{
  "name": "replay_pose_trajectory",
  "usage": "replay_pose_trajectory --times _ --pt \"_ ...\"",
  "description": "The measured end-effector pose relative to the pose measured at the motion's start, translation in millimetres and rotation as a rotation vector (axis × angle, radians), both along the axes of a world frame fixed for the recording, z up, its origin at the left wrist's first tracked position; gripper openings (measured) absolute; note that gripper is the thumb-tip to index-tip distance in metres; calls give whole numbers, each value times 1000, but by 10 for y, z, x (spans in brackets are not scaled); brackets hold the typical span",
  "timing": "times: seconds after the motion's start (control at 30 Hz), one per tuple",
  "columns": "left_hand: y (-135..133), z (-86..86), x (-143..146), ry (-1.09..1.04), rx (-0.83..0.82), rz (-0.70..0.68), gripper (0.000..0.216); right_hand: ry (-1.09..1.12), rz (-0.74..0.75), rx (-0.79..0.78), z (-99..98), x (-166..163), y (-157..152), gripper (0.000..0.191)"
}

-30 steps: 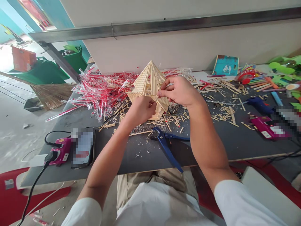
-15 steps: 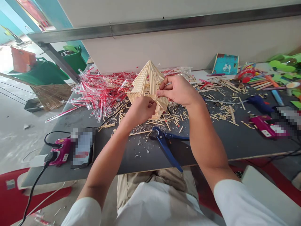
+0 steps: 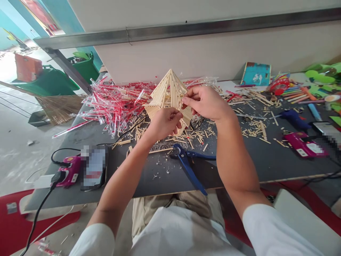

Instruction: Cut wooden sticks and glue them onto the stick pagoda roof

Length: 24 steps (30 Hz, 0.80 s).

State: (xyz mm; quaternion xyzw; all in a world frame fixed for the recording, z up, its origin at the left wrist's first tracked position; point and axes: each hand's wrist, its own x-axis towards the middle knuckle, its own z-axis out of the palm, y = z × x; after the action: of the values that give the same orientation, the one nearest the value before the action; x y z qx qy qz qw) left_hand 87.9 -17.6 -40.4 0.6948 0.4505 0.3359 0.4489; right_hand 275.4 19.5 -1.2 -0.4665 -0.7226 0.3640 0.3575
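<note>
A small house-like model (image 3: pixel 173 89) built from thin wooden sticks, with a pointed, slatted roof, stands in the middle of the table. In front of its lower part is my left hand (image 3: pixel 165 123), fingers curled together; whatever they hold is too small to make out. My right hand (image 3: pixel 204 103) is at the roof's right side, thumb and forefinger pinched close to its lower edge. Any piece between those fingertips cannot be made out. Nearer to me lie blue-handled cutters (image 3: pixel 190 170), with their jaws towards the model.
Red-and-clear plastic wrappers (image 3: pixel 114 103) are heaped at the left. Cut stick pieces (image 3: pixel 199 133) litter the tabletop. A phone (image 3: pixel 93 167) lies near a pink power adapter (image 3: pixel 71 171); another pink adapter (image 3: pixel 303 144) and a blue glue gun (image 3: pixel 294 119) are at the right.
My right hand's fingertips have shifted slightly right along the roof. The left hand has turned a little and moved slightly right and down, its fingers loosening somewhat.
</note>
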Motion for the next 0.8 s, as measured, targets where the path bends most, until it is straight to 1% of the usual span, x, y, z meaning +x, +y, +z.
replay_pose_trajectory --times 0.13,0.37,0.47,0.8 --pt "-13 -8 73 -106 -32 26 23 -18 -9 14 11 -3 -4 20" --pt "-42 -7 144 -119 -30 157 20 -74 -40 48 33 -25 -33 16" --pt "-42 -10 164 -160 -49 164 20 -87 -34 53 28 -24 -32 18" --pt "-70 37 189 -293 -196 156 20 -97 -46 48 7 -46 -19 21"
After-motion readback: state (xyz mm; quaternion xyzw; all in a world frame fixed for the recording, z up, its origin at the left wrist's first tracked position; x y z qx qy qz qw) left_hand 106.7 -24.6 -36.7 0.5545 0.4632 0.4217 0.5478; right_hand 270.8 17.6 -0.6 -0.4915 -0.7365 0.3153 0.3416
